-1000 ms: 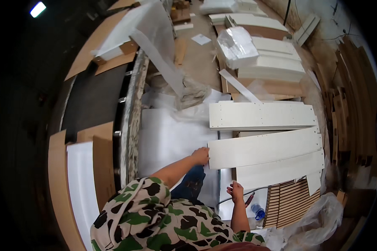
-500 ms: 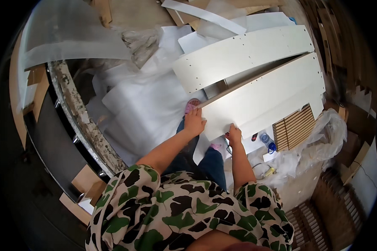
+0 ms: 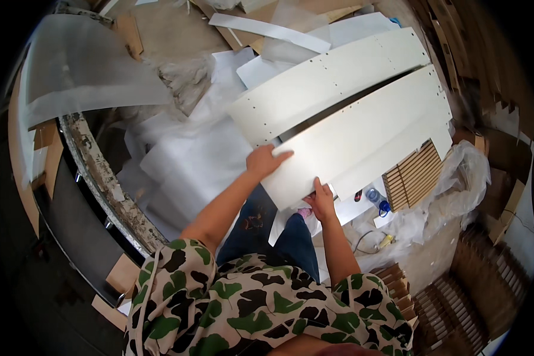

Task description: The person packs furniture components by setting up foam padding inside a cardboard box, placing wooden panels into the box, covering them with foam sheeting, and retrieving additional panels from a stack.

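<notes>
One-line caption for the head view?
Both hands, left and right, grip the near end of a long white board.

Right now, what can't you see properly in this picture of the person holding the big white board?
Head view only:
- Right hand: its fingertips curl under the white board, which hides them.
- Left hand: lies on the board's near corner; its palm faces down, unseen.
- Floor under the board: covered by it.
- Small bottle: too small to tell more.
- Second white board: its far end bends toward the picture's rim.
</notes>
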The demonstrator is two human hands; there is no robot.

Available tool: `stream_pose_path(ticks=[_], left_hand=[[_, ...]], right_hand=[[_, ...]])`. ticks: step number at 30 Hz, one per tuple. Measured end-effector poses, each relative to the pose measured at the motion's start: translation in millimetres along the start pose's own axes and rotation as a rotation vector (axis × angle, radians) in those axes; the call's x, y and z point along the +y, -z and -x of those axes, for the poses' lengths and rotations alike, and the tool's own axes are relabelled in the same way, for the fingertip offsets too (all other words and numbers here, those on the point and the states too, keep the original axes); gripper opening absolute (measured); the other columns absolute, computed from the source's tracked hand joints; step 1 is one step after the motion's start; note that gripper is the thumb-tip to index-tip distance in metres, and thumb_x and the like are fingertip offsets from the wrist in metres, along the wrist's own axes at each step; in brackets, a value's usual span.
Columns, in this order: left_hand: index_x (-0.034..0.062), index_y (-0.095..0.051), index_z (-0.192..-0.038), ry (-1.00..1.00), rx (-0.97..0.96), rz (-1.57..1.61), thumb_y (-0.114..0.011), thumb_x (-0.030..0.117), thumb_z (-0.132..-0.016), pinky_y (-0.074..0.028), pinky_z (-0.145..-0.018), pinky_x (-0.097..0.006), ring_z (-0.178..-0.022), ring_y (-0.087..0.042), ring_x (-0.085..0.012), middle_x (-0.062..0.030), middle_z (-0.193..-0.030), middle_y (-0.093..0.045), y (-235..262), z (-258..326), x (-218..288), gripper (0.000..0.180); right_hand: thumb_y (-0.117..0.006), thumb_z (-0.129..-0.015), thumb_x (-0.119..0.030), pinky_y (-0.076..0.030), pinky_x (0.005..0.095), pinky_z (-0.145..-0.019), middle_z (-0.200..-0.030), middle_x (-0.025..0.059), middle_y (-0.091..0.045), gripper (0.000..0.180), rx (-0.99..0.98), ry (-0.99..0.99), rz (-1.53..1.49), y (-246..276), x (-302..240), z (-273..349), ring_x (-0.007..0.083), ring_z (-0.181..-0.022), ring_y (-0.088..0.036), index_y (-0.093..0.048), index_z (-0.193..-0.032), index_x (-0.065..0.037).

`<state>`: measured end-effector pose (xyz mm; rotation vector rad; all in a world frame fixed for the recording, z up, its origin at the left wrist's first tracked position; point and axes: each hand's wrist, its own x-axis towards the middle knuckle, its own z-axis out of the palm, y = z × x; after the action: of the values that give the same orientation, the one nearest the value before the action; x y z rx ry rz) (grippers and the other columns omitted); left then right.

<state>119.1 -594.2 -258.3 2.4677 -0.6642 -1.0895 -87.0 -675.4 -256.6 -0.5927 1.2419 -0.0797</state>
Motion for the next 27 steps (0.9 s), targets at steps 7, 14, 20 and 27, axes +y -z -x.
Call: stream_pose_path(ticks=[7,14,20,27], left_hand=[[0.0001,-0.062,-0.091,-0.249,0.163,-0.100,-0.054,0.061,-0.071,-0.046,-0.071,-0.038,-0.084,-0.058,-0.0296,-0.0162,-0.094,-0.060,75.6,-98.2,-19.5,0.065],[0.0004,-0.055,-0.106,-0.281,0.190,-0.454,-0.059,0.046,-0.074,-0.036,-0.083,-0.043,-0.104,-0.044,-0.0301,-0.0128,-0.104,-0.054,59.6,-133.3,-36.0,0.056],[0.0029,-0.060,-0.098,-0.181,0.232,-0.229,-0.059,0.044,-0.074,-0.034,-0.084,-0.044,-0.104,-0.043,-0.0279,-0.0127,-0.108,-0.052,53.4,-128.6,-39.2,0.048],[0.0035,-0.060,-0.083,-0.237,-0.125,-0.002,-0.069,0.057,-0.056,-0.045,-0.063,-0.040,-0.074,-0.059,-0.0304,-0.0151,-0.080,-0.061,80.8,-93.2,-36.9,0.061]], right_hand=[[-0.051,-0.089,-0.022,-0.046,0.0373,-0.079,-0.099,0.0103,-0.055,0.023,-0.146,0.036,-0.162,-79.6,-22.3,-75.9,0.0220,-0.088,-0.056,-0.044,-0.102,-0.004],[-0.048,-0.090,-0.022,-0.043,0.0390,-0.084,-0.105,0.0105,-0.050,0.028,-0.009,-0.046,-0.193,-112.1,-13.8,-119.7,0.0230,-0.096,-0.050,-0.043,-0.109,-0.002],[-0.046,-0.091,-0.025,-0.043,0.0403,-0.085,-0.107,0.0119,-0.050,0.033,0.014,-0.098,-0.155,-106.9,-11.9,-119.8,0.0239,-0.096,-0.051,-0.044,-0.112,-0.001],[-0.042,-0.091,-0.041,-0.041,0.0330,-0.089,-0.116,0.0101,-0.052,0.052,-0.086,-0.113,0.171,-70.0,-27.5,-56.7,0.0176,-0.106,-0.049,-0.042,-0.120,0.001]])
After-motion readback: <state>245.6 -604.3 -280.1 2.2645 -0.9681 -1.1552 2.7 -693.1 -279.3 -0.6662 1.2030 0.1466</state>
